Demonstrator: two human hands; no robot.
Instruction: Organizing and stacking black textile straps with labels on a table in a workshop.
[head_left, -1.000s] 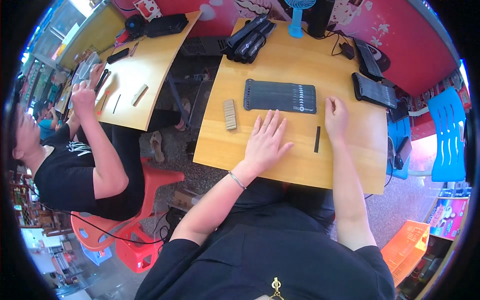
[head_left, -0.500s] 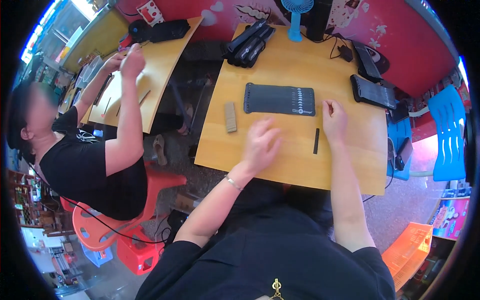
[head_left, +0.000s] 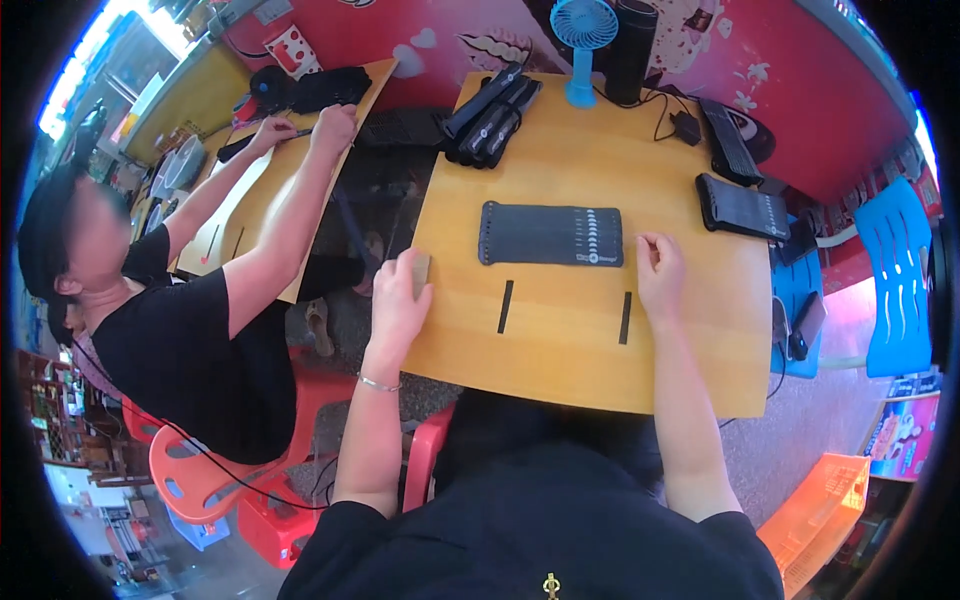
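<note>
A flat dark pouch point(head_left: 550, 235) with a row of pale marks lies on the table in front of me. Two short black strips rest nearer to me: a left strip point(head_left: 506, 306) below the pouch and a right strip point(head_left: 625, 318) by my right wrist. At the table's left edge my left hand point(head_left: 398, 300) closes on a tan block point(head_left: 421, 274), which its fingers partly cover. My right hand point(head_left: 661, 275) rests on the table just right of the pouch, its fingers curled in and nothing showing between them.
Bundled black pouches point(head_left: 492, 118) lie at the back left, near a blue fan point(head_left: 583, 45). Another dark pouch point(head_left: 742, 207) sits at the right edge, by a blue chair point(head_left: 893, 280). A person point(head_left: 200, 290) works at the left table point(head_left: 345, 88).
My left hand has moved left from the table's middle onto the tan block, which has shifted left. A second black strip now shows below the pouch. My right hand stays beside the pouch.
</note>
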